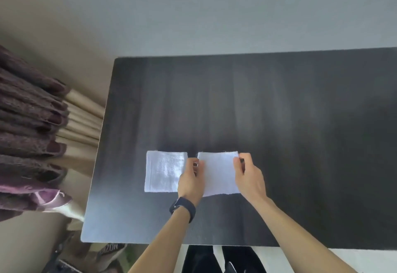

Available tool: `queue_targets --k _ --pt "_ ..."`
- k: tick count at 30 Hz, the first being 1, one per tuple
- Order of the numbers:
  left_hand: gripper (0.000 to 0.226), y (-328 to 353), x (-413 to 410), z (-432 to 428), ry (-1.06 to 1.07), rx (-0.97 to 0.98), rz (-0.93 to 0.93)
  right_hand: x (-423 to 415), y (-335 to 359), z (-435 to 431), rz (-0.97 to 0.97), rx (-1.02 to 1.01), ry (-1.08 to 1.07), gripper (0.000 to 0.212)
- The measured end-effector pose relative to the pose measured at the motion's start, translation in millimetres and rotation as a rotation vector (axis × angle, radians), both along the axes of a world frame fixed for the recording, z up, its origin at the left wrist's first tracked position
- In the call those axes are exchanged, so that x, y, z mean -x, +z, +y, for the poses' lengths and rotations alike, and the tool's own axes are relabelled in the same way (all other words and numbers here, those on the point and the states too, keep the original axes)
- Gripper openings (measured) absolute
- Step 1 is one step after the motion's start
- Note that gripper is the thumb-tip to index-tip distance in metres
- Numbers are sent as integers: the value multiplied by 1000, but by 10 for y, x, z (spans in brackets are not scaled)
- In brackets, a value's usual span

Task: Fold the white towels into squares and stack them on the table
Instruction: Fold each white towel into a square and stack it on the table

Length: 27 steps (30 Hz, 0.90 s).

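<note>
Both hands pinched the second folded white towel (pixel 218 172), the left hand (pixel 191 179) at its left edge, the right hand (pixel 249 176) at its right. It lay just right of the first folded towel (pixel 164 171) on the dark table (pixel 279 111), probably gripped at both sides to stay square for stacking.

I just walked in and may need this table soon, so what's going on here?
A person is folding small white towels on a dark table. One folded towel lies flat on it as a square. Just to its right, both hands hold a second towel. The left hand, with a dark wristband, pinches its left edge, and the right hand pinches its upper right corner. The towels lie side by side, not yet stacked.
</note>
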State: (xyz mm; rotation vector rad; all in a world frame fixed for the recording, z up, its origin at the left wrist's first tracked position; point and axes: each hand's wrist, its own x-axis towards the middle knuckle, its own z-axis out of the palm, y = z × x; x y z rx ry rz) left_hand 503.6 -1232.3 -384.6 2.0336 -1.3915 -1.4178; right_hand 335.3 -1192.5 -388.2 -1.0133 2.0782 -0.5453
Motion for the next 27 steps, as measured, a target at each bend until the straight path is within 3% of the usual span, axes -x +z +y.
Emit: queue_targets --k 13,15,18,21,24,27 --pt "16 -224 -16 -246 -203 32 -205 -140 -265 -106 133 -126 -63 18" --pt "21 -159 8 -203 -233 123 -281 -126 -256 -56 159 -82 -109 23" --pt "47 -96 -39 -111 -439 466 -422 -156 -237 98 210 24 -182 28" --pt "54 -182 -106 -123 -719 671 -535 -273 -268 223 406 186 -37 32" --pt "61 -336 -142 -192 -905 642 -594 -371 -391 207 531 186 229 50" --pt "66 -450 -160 -242 -943 598 -603 -364 -539 152 556 80 311 57"
